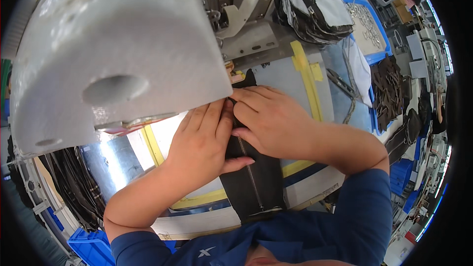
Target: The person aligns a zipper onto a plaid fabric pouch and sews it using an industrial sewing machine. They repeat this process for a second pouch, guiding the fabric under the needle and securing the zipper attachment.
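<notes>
A black fabric panel (pixel 261 176) with a metal zipper (pixel 252 178) down its length lies on the sewing table, from near the machine's stitching area back toward my body. My left hand (pixel 204 140) rests on its left edge, fingers stretched forward and thumb spread over the zipper; its fingertips are partly hidden by the machine head. Close against it, my right hand (pixel 271 118) has its fingers bent onto the panel beside the zipper, thumb tucked in, gripping the fabric. The large white sewing machine head (pixel 162 49) covers the upper left, just ahead of both hands.
Yellow tape strips (pixel 309 83) mark the table. Tweezers-like dark snips (pixel 340 83) lie at the right, near a stack of black-and-white zippered pieces (pixel 315 7). Blue trays hold metal parts (pixel 367 24) and dark strips (pixel 387 88). Black fabric pieces (pixel 74 182) hang at the left.
</notes>
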Motion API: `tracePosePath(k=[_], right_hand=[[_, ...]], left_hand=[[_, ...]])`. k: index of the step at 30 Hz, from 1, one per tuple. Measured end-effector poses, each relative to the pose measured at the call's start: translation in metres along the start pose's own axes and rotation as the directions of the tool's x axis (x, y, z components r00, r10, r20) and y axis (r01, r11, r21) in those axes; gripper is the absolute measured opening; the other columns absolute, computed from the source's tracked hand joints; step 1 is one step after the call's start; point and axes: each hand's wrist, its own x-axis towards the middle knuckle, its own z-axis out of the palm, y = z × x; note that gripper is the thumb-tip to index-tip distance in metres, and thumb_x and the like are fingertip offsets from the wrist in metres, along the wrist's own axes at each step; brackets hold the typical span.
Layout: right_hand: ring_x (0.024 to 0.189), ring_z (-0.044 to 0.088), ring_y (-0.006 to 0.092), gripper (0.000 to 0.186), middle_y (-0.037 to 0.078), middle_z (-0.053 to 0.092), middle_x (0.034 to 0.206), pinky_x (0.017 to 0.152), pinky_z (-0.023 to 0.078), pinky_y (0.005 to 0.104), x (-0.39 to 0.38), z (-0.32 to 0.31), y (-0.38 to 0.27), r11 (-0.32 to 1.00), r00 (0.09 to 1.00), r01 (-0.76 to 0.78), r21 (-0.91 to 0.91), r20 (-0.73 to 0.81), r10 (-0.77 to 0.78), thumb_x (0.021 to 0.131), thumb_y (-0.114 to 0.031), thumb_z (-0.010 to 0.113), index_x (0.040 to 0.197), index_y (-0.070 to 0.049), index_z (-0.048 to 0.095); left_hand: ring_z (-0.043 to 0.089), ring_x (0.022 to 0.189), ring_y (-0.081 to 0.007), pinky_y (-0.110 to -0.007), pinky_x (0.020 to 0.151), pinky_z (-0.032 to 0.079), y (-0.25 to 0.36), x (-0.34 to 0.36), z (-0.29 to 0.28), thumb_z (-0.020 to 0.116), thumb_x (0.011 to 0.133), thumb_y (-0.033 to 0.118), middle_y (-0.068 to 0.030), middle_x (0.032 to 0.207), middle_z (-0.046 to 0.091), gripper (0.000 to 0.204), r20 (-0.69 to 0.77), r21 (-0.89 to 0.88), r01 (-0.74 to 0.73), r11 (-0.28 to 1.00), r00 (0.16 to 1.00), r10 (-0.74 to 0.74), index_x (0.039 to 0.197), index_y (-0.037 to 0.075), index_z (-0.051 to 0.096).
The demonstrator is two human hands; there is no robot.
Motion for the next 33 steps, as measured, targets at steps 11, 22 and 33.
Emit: tracePosePath(k=[11,22,33], right_hand=[[0.118,0.067,0.0365,0.042,0.018,0.070,0.126,0.106,0.053,0.0456,-0.001,-0.010,0.007,0.997,0.999,-0.030,0.066,0.039,0.027,0.091,-0.030,0.078,0.118,0.001,0.069],[0.092,0.075,0.0334,0.023,0.016,0.078,0.096,0.084,0.058,0.0433,-0.122,-0.171,0.119,0.596,0.644,-0.764,-0.248,-0.230,0.730,0.093,-0.026,0.077,0.097,-0.004,0.078],[0.076,0.072,0.0184,0.029,0.010,0.076,0.082,0.075,0.057,0.0341,-0.219,-0.153,0.202,0.409,0.386,-0.912,0.001,-0.330,0.861,0.075,-0.014,0.093,0.094,0.002,0.078]], left_hand=[[0.056,0.133,-0.0487,-0.054,0.114,0.045,0.001,0.002,0.000,0.091,0.068,0.057,-0.0328,0.150,0.052,0.107,0.028,0.016,-0.020,1.000,0.999,0.019,0.141,-0.013,0.055],[0.050,0.140,-0.0488,-0.054,0.118,0.040,0.004,-0.007,0.008,0.092,0.070,0.052,-0.0317,0.155,0.049,0.109,0.017,0.079,0.006,0.997,1.000,-0.007,0.148,-0.011,0.050],[0.049,0.141,-0.0483,-0.054,0.118,0.040,0.006,-0.005,0.007,0.092,0.070,0.052,-0.0319,0.157,0.048,0.108,0.024,0.072,0.014,0.997,1.000,-0.016,0.148,-0.010,0.051]])
